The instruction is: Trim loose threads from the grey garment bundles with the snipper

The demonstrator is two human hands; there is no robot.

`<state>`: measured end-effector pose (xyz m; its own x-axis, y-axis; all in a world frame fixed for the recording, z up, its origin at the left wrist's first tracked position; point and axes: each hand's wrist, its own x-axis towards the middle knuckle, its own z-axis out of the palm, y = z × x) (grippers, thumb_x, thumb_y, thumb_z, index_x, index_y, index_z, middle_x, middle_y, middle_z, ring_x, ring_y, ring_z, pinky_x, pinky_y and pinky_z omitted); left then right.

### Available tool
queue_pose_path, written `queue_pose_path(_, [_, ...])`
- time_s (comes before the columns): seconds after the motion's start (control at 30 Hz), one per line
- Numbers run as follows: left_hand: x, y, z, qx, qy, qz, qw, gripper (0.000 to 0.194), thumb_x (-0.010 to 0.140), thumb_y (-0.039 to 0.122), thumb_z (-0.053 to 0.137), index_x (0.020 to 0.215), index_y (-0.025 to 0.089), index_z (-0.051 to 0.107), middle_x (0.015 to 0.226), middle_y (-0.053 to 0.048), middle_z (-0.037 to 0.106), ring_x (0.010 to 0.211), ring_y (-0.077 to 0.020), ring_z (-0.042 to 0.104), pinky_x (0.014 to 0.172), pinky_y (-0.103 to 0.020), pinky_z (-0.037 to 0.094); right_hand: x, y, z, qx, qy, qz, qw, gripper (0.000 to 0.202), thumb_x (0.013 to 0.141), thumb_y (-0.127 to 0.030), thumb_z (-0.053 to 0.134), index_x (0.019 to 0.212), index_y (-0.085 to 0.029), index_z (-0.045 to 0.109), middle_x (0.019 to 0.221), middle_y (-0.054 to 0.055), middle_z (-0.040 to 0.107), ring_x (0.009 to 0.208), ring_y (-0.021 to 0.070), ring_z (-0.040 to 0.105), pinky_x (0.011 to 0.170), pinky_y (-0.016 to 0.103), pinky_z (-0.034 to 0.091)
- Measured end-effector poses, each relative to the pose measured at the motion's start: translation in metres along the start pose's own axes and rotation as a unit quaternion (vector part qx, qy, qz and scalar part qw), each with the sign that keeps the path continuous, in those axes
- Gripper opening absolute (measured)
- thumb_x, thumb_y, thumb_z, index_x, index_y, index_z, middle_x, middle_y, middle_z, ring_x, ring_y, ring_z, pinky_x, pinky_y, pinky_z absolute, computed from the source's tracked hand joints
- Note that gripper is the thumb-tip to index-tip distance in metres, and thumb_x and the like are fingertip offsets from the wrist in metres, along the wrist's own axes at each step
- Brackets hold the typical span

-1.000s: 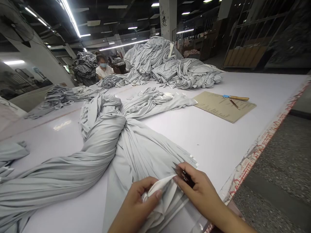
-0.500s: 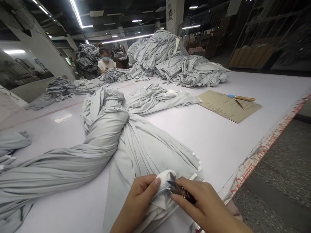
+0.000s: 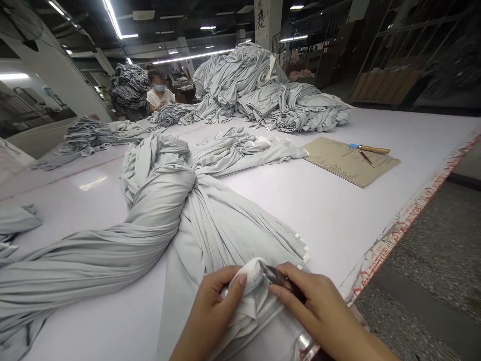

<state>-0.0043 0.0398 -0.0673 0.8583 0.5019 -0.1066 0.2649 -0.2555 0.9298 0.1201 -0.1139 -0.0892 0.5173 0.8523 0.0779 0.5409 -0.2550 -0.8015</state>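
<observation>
With left hand (image 3: 212, 303), pinches the white edge (image 3: 252, 271) of the grey cloth (image 3: 225, 220) between thumb and curled fingers, near corner of table (image 3: 338, 225); with right hand (image 3: 315, 296), grips dark snips (image 3: 277, 275) in bent fingers, blades right by that edge; cannot tell whether touching; judging by folds, likely drapes soft and limp, light singly, heavy bunched; best held at the edge, clear of blades.

a cloth bundle (image 3: 161, 195) lies left of the cardboard (image 3: 332, 163) on the table (image 3: 338, 225), fabric heap (image 3: 248, 82) behind.
</observation>
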Motion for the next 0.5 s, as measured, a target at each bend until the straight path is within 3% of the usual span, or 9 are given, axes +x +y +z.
queue_pose_path(0.07, [-0.002, 0.006, 0.000, 0.066, 0.087, 0.072, 0.991, 0.025, 0.087, 0.024, 0.049, 0.090, 0.020, 0.073, 0.081, -0.004, 0.061, 0.072, -0.0173, 0.057, 0.066, -0.026, 0.043, 0.000, 0.006, -0.011, 0.008, 0.044, 0.029, 0.999, 0.026, 0.095, -0.044, 0.044, 0.084, -0.023, 0.054, 0.058, -0.005, 0.051, 0.050, 0.0137, 0.050, 0.047, 0.022, 0.035])
queue_pose_path(0.13, [-0.003, 0.014, 0.001, 0.118, 0.138, 0.152, 0.971, 0.026, 0.086, 0.017, 0.045, 0.078, 0.022, 0.069, 0.094, -0.006, 0.062, 0.077, -0.0172, 0.058, 0.070, -0.028, 0.043, -0.002, 0.012, -0.024, 0.019, 0.087, 0.050, 0.995, 0.027, 0.094, -0.047, 0.045, 0.083, -0.023, 0.053, 0.058, -0.005, 0.046, 0.050, 0.0127, 0.046, 0.048, 0.021, 0.035])
queue_pose_path(0.17, [-0.002, 0.018, 0.003, 0.133, 0.124, 0.188, 0.965, 0.027, 0.086, 0.015, 0.042, 0.071, 0.021, 0.063, 0.095, -0.005, 0.062, 0.078, -0.0172, 0.059, 0.072, -0.028, 0.043, -0.003, 0.015, -0.029, 0.025, 0.106, 0.059, 0.992, 0.028, 0.094, -0.048, 0.045, 0.082, -0.023, 0.052, 0.058, -0.005, 0.046, 0.051, 0.0125, 0.045, 0.049, 0.021, 0.035])
queue_pose_path(0.23, [0.003, 0.026, 0.013, 0.170, 0.044, 0.222, 0.959, 0.028, 0.086, 0.014, 0.037, 0.063, 0.021, 0.051, 0.079, -0.004, 0.063, 0.071, -0.0170, 0.059, 0.069, -0.029, 0.042, -0.007, 0.020, -0.038, 0.037, 0.135, 0.079, 0.987, 0.030, 0.093, -0.050, 0.046, 0.081, -0.023, 0.053, 0.061, -0.005, 0.047, 0.054, 0.0127, 0.045, 0.050, 0.021, 0.036])
queue_pose_path(0.33, [0.019, 0.032, 0.041, 0.317, -0.051, 0.164, 0.933, 0.020, 0.088, 0.026, 0.042, 0.071, 0.021, 0.051, 0.058, -0.001, 0.056, 0.056, -0.0199, 0.056, 0.054, -0.030, 0.038, -0.012, 0.024, -0.042, 0.056, 0.148, 0.095, 0.983, 0.032, 0.093, -0.051, 0.045, 0.081, -0.022, 0.054, 0.064, -0.004, 0.048, 0.057, 0.0133, 0.045, 0.051, 0.022, 0.037])
queue_pose_path(0.43, [0.034, 0.028, 0.071, 0.475, -0.074, 0.125, 0.868, 0.011, 0.086, 0.026, 0.050, 0.084, 0.018, 0.058, 0.067, -0.006, 0.064, 0.059, -0.0265, 0.061, 0.054, -0.035, 0.041, -0.015, 0.025, -0.041, 0.065, 0.154, 0.088, 0.982, 0.031, 0.092, -0.049, 0.047, 0.080, -0.022, 0.055, 0.063, -0.004, 0.049, 0.057, 0.0132, 0.046, 0.051, 0.022, 0.038])
queue_pose_path(0.5, [0.040, 0.023, 0.079, 0.506, -0.083, 0.135, 0.848, 0.015, 0.086, 0.015, 0.045, 0.083, 0.019, 0.060, 0.075, -0.007, 0.065, 0.065, -0.0266, 0.062, 0.059, -0.036, 0.044, -0.016, 0.026, -0.041, 0.062, 0.164, 0.087, 0.981, 0.030, 0.091, -0.048, 0.047, 0.079, -0.021, 0.056, 0.061, -0.004, 0.048, 0.056, 0.0129, 0.045, 0.051, 0.021, 0.039])
